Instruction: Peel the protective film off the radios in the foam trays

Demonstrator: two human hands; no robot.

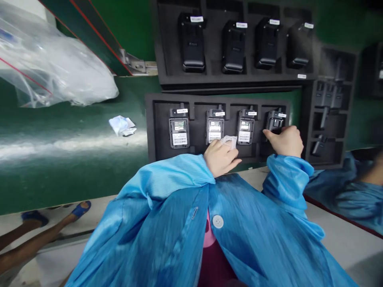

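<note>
In the near black foam tray [151, 131] several black handheld devices lie in separate compartments. The left device [179, 129], the second device [214, 123] and the third device [245, 126] have open backs with white labels inside. My right hand [285, 141] is at the rightmost device [275, 121], its thumb on the left side and its curled fingers on the right. My left hand [221, 159] is closed on white paper slips [229, 141], over the lower edge of the second device, which it partly hides.
Behind stands another foam tray [209, 81] with several closed devices. To the right, a tray [332, 159] holds smaller black parts. Crumpled paper [122, 125] and a clear plastic bag [74, 67] lie on the green table [74, 171]. Another person's sleeve [362, 199] shows at right.
</note>
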